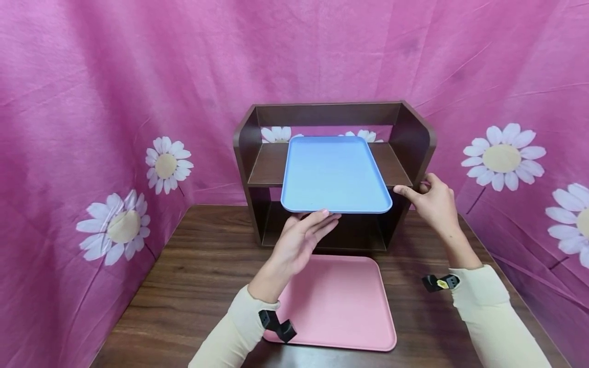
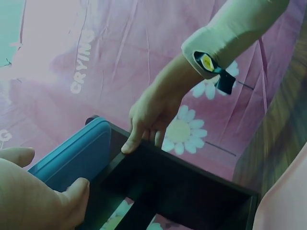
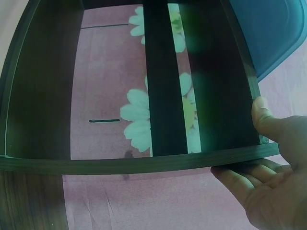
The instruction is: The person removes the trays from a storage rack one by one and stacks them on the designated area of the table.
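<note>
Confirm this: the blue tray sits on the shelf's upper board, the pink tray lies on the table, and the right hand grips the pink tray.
Wrong in one respect: the right hand holds the side panel of the shelf, not the pink tray, as the head view shows. The blue tray does sit on the upper board, and the pink tray lies on the table.

Dark wooden table [image 1: 193,266], with a pink tray [image 1: 340,301] lying flat near the front edge. Behind it, standing on the same table, a dark brown shelf unit [image 1: 409,138]. On its middle shelf, a blue tray [image 1: 333,174], front end jutting out past the edge.
</note>
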The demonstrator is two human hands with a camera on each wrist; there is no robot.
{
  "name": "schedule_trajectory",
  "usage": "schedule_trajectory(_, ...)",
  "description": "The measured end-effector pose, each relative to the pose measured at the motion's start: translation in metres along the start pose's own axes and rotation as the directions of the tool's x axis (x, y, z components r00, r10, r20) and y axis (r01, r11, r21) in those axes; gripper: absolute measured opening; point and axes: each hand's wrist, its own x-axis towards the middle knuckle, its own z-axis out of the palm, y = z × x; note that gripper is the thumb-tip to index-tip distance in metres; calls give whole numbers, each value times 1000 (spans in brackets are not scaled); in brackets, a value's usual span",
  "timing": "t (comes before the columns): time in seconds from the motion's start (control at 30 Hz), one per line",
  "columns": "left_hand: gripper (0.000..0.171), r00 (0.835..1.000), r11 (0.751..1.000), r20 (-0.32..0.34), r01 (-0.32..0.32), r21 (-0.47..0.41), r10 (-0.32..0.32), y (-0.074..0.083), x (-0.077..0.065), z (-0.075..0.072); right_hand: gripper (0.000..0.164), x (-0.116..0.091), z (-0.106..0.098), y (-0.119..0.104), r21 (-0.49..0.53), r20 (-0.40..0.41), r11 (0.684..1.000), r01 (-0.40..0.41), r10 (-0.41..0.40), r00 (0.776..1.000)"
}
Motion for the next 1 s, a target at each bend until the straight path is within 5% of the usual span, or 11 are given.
schedule_trajectory(0.47, 30, 993, 988, -101, -74, -138, 60, -9, 9, 17, 65, -1, -4, 1, -10, -19, 1000, 1, -1, 1000)
schedule_trajectory(0.7, 49, 979, 980, -169, -135, -148, 109, -12, 9, 23, 65, -2, -4, 2, -18, -24, 1000, 6, -6, 1000)
schedule_trajectory(1.0, 51, 951, 963, -262, -213, -165, 165, -16, 4, 24, 66, -1, -1, 0, -7, -9, 1000, 12, -13, 1000)
